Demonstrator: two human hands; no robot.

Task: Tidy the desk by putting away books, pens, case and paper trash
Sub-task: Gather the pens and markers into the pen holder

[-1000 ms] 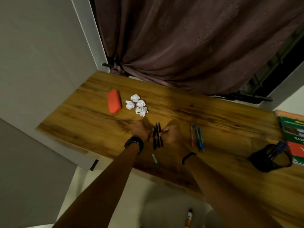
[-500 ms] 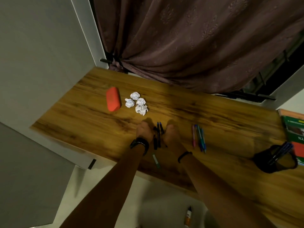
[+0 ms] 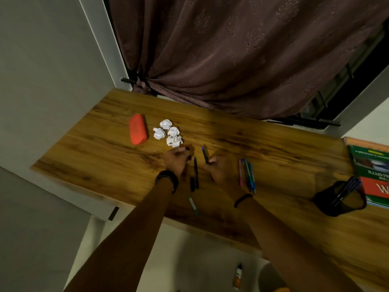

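A blue-tipped pen [image 3: 204, 154] is pinched in the curled right hand [image 3: 219, 170] over the desk [image 3: 105, 161], beside two dark pens [image 3: 195, 173] lying flat, while whether anything is gripped by the curled left hand [image 3: 175, 160] cannot be told.

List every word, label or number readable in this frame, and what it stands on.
"W": big white letter on the red book, rest cut off.
Upside-down white lettering on the green book: too blurred to read.
Label on the bottle on the floor: too small.
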